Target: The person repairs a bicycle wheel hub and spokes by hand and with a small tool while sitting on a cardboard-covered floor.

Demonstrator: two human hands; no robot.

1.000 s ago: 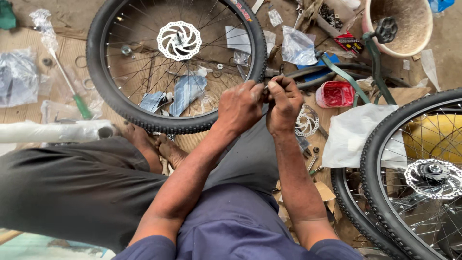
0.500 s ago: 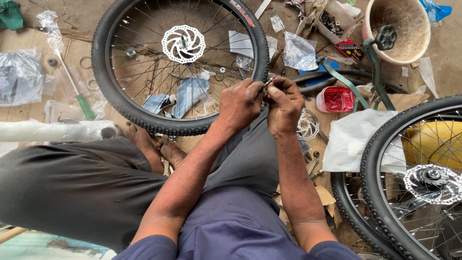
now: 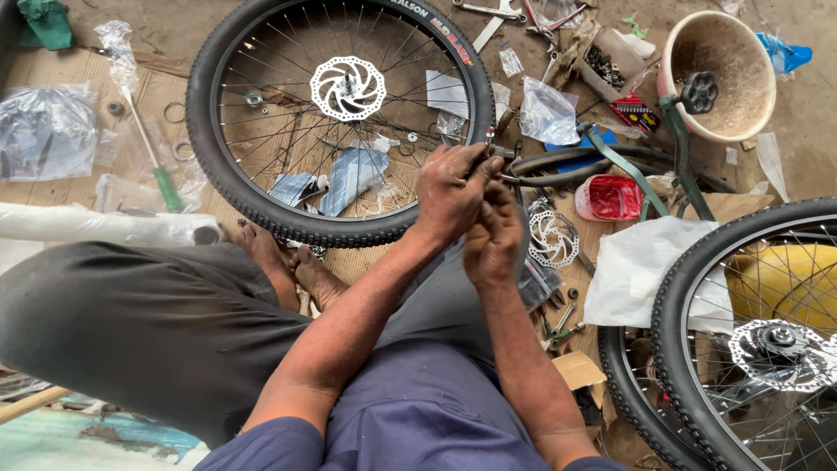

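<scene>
My left hand [image 3: 452, 187] is closed on a small metal part [image 3: 490, 136] that sticks up from its fingertips, just beside the tyre of a bicycle wheel [image 3: 261, 205] lying flat on the floor. That wheel has a white disc rotor [image 3: 348, 87] at its hub. My right hand [image 3: 493, 237] sits just below and against the left, fingers curled onto the same part; the grip itself is hidden. Both hands hover over my grey-trousered knee [image 3: 436, 305].
A second wheel [image 3: 697, 349] with rotor lies at the right, over a white plastic bag [image 3: 641, 266]. A loose rotor [image 3: 553, 237], red tub [image 3: 610, 197], green frame piece [image 3: 676, 139], dirty bucket [image 3: 724, 74], a screwdriver [image 3: 161, 179], plastic bags and small hardware litter the cardboard.
My right hand has dropped from beside the left hand to just beneath it. Both hands stay pinched together at the same spot near the tyre.
</scene>
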